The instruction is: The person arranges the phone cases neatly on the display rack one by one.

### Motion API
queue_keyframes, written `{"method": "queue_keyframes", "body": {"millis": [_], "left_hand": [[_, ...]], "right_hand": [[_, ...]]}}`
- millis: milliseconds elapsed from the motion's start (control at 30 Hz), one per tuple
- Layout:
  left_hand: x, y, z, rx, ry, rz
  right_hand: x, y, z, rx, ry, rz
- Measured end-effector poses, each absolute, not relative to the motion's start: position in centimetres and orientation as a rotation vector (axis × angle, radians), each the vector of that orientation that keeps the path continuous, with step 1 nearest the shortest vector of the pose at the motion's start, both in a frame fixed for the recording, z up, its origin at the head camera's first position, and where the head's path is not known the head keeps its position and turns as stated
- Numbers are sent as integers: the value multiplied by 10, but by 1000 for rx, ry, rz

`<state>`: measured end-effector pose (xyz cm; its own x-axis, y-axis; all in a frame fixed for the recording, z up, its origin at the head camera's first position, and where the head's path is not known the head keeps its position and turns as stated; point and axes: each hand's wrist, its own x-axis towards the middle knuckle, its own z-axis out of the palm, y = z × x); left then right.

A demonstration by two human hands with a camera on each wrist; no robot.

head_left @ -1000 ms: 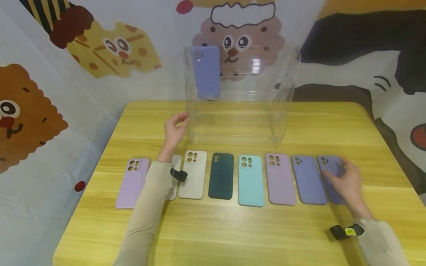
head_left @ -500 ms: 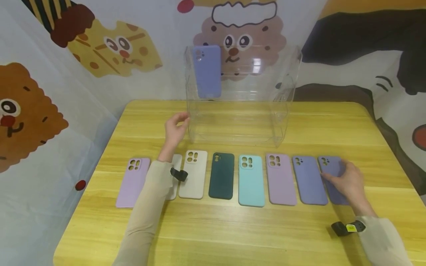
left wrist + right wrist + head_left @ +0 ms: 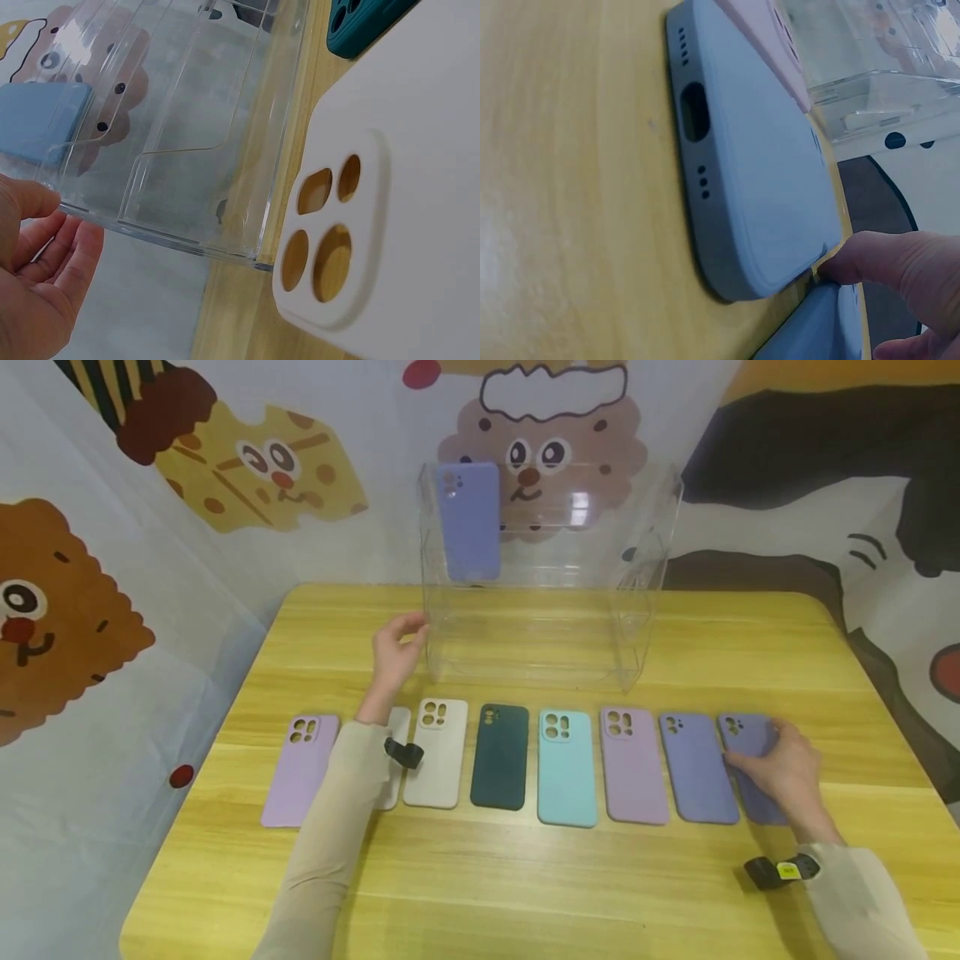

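Observation:
In the head view, my right hand (image 3: 791,772) holds the rightmost blue-purple phone case (image 3: 750,747) across its width. The thumb is on its left edge and the fingers are at its right edge, partly out of sight. That case lies on the table. In the right wrist view, the thumb (image 3: 862,255) reaches into the gap beside the neighbouring case (image 3: 772,157). My left hand (image 3: 396,652) touches the left side of a clear acrylic stand (image 3: 637,610), its fingers lightly bent. One blue-purple case (image 3: 472,527) leans upright at the stand's upper left.
A row of phone cases lies face down on the wooden table (image 3: 525,885): lilac (image 3: 300,777), two whitish, dark green (image 3: 498,760), turquoise (image 3: 566,777), pink-mauve (image 3: 633,768) and blue-purple (image 3: 697,768). The left forearm passes over the row's left part. A printed cloth (image 3: 225,552) hangs behind.
My right hand has shifted slightly rightward and settled at the rightmost case, with more of that case showing. The left hand and the stand keep their places.

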<state>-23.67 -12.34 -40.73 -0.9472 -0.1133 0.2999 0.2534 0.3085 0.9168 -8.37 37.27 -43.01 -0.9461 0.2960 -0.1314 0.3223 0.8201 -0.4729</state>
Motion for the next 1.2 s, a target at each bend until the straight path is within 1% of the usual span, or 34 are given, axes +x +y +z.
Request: {"method": "queue_keyframes", "body": {"millis": [267, 767, 1200], "left_hand": [[-238, -123, -406, -109, -2288, -1693], [-237, -123, -406, -100, -2298, -1670], [-237, -122, -407, -101, -2293, -1690]], "right_hand": [[-83, 371, -423, 491, 2989, -803], [-83, 352, -394, 463, 3070, -942], [-101, 325, -366, 371, 3216, -1038]]}}
